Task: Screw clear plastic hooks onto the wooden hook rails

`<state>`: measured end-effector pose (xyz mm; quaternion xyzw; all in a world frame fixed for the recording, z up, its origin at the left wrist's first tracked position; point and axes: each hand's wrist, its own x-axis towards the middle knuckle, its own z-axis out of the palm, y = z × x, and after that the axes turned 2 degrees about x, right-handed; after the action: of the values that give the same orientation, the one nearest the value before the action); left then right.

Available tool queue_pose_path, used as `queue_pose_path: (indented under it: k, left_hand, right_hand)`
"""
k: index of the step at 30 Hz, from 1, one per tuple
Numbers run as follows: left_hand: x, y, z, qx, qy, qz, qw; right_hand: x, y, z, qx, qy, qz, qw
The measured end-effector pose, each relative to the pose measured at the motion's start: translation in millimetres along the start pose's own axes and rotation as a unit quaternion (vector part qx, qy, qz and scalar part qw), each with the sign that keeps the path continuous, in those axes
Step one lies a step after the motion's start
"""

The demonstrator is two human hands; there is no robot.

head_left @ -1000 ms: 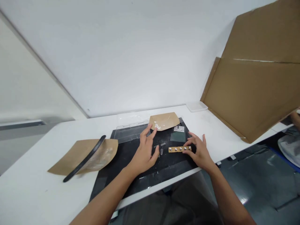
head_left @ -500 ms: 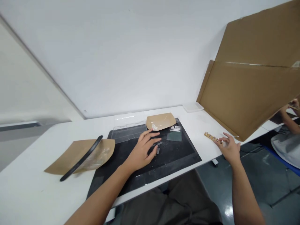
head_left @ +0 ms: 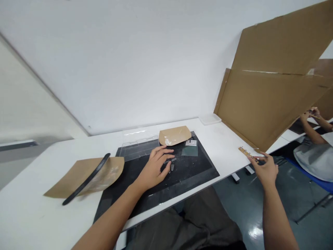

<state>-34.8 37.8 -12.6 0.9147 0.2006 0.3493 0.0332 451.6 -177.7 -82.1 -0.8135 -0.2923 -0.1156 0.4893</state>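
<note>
My right hand [head_left: 266, 171] is at the table's right edge, thumb and fingers closed on one end of a narrow wooden strip [head_left: 244, 151] with several small metal pegs along it. Over the black mat [head_left: 192, 173] my left hand [head_left: 153, 169] is spread, fingers apart and holding nothing. Small clear plastic pieces [head_left: 172, 167] lie by its fingertips. Just beyond them is a brown paper tray [head_left: 177, 133] with white bits in it. A sheet of white dots [head_left: 191, 142] and a dark green square [head_left: 189, 150] lie to its right.
Left on the table, a black curved strip [head_left: 87, 180] rests across a brown paper tray [head_left: 70, 173]. A clear compartment tray [head_left: 139, 147] lies on the mat's back edge. A white plastic tray [head_left: 209, 119] stands near a tall cardboard panel [head_left: 265, 100]. Another person [head_left: 312, 152] sits beyond it.
My right hand has moved right and slightly towards me, taking the wooden strip with it. My left hand stays over the mat. The view has turned a little to the right.
</note>
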Motion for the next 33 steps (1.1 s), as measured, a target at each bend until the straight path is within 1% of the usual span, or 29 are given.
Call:
queue_pose_path:
  k: [4, 7, 10, 16, 20, 24, 28, 30, 33]
  left_hand:
    - [0, 1, 1.5, -0.004, -0.005, 0.003, 1.000]
    - [0, 1, 2.4, -0.003, -0.007, 0.004, 1.000]
    - [0, 1, 3.1, -0.003, -0.005, 0.003, 1.000]
    - [0, 0, 4.0, 0.004, -0.013, 0.004, 1.000]
    - [0, 1, 3.9, 0.005, -0.023, 0.004, 1.000]
    - [0, 2, 3.2, 0.004, -0.023, 0.003, 1.000]
    - [1, 2, 1.8, 0.002, -0.025, 0.006, 1.000]
    - [1, 2, 0.5, 0.000, -0.033, 0.017, 0.999]
    - [2, 4, -1.8, -0.004, -0.053, 0.036, 0.998]
  right_hand:
    - [6, 17, -14, -0.015, 0.028, 0.006, 0.999]
    - [10, 30, -20, -0.009, 0.026, 0.020, 0.999]
    - [11, 34, -22, 0.010, 0.021, 0.027, 0.999]
    - [5, 30, -19, 0.058, 0.065, -0.003, 0.996]
    - [2, 30, -17, 0.088, 0.088, -0.001, 0.992]
    - [-2, 24, -18, 0.103, 0.115, 0.017, 0.988]
    - [-4, 15, -18, 0.175, 0.154, 0.010, 0.972]
    - [-5, 14, -16, 0.206, 0.140, 0.000, 0.968]
    - [-7, 13, -10, 0.206, 0.094, -0.006, 0.974]
